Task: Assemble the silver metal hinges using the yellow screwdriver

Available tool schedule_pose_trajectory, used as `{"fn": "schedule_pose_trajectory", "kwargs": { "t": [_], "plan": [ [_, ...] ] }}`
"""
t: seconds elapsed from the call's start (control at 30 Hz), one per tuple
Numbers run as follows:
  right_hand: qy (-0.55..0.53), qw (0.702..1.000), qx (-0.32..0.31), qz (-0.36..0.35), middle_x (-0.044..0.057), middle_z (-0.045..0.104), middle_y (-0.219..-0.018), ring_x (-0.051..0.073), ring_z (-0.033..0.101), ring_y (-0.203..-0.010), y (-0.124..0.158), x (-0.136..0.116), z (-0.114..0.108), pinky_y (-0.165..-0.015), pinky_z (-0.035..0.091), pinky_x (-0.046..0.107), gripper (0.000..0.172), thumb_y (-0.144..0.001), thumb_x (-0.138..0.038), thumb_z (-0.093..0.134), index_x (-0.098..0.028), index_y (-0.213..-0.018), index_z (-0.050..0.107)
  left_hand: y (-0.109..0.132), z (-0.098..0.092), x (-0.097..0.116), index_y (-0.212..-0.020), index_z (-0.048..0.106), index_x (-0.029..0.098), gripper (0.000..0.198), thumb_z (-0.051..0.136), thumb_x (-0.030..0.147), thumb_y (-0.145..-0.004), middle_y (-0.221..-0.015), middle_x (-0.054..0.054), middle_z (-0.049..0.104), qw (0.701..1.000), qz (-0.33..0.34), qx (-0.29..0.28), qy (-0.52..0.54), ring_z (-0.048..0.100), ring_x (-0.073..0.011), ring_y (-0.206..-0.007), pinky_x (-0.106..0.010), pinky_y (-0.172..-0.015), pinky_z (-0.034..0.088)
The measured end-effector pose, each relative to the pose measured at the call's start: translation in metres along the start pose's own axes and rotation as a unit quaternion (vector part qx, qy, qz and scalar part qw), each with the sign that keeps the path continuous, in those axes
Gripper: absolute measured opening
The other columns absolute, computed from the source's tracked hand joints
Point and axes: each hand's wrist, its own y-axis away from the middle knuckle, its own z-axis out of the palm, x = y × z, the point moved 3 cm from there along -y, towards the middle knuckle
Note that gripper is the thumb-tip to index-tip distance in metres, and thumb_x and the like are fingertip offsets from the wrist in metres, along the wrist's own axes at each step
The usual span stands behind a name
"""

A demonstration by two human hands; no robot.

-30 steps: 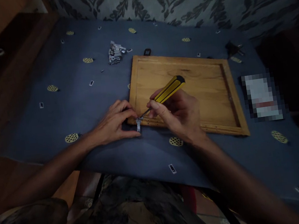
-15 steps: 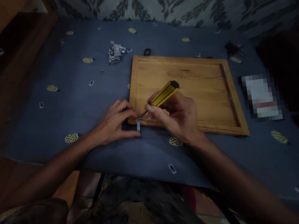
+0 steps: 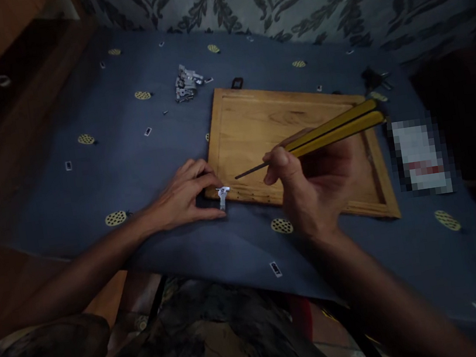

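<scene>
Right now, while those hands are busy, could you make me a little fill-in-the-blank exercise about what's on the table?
1. The right hand grips a ____ with a yellow-and-black handle.
2. The left hand touches a small shiny piece made of ____.
3. The framed panel is made of ____.
4. The patterned tablecloth has a ____ background.

Missing words: screwdriver; metal; wood; blue.
</scene>
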Motion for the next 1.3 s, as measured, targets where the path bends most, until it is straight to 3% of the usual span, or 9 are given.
{"fn": "schedule_pose_trajectory", "kwargs": {
  "t": [0.2,0.4,0.7,1.07,1.3],
  "plan": [
    [0.046,0.994,-0.071,0.063,-0.004,0.061,-0.073,0.014,0.059,-0.058,0.004,0.015,0.001,-0.053,0.050,0.031,0.032,-0.090,-0.051,0.080,-0.027,-0.084,0.060,0.001,0.000,0.000,-0.119,0.070,0.023,0.050,0.082,0.057,-0.086,-0.117,-0.006,0.061,1.000,-0.003,0.003,-0.007,0.055,-0.0259,-0.108,-0.039,-0.098,0.046],
    [0.045,0.991,-0.104,0.076,-0.004,0.061,-0.073,0.014,0.060,-0.058,0.006,0.014,0.005,-0.054,0.049,0.032,0.031,-0.090,-0.048,0.079,-0.026,-0.084,0.059,0.001,0.000,0.000,-0.120,0.070,0.021,0.049,0.084,0.054,-0.085,-0.116,-0.007,0.062,1.000,0.010,0.012,-0.007,0.055,-0.0264,-0.108,-0.040,-0.098,0.047],
    [0.034,0.988,-0.126,0.083,-0.004,0.062,-0.074,0.012,0.060,-0.056,0.005,0.013,0.009,-0.053,0.050,0.030,0.031,-0.090,-0.048,0.079,-0.025,-0.087,0.059,0.001,0.001,0.000,-0.119,0.070,0.019,0.050,0.083,0.055,-0.086,-0.115,-0.008,0.062,0.999,0.026,0.020,-0.002,0.056,-0.0261,-0.107,-0.040,-0.097,0.048],
    [0.021,0.987,-0.146,0.060,-0.003,0.064,-0.077,0.015,0.062,-0.061,0.007,0.016,0.008,-0.057,0.053,0.032,0.023,-0.090,-0.044,0.079,-0.027,-0.090,0.063,0.000,0.000,0.000,-0.117,0.072,0.021,0.049,0.084,0.055,-0.084,-0.115,-0.008,0.062,1.000,0.001,0.007,-0.002,0.056,-0.0274,-0.107,-0.042,-0.098,0.048],
    [0.038,0.983,-0.167,0.063,-0.003,0.064,-0.076,0.016,0.064,-0.062,0.007,0.018,0.006,-0.059,0.053,0.033,0.028,-0.091,-0.049,0.077,-0.027,-0.089,0.061,-0.001,-0.001,0.001,-0.117,0.071,0.021,0.049,0.084,0.056,-0.085,-0.116,-0.008,0.061,1.000,-0.003,0.003,-0.001,0.056,-0.0270,-0.107,-0.042,-0.099,0.046]
  ]
}}
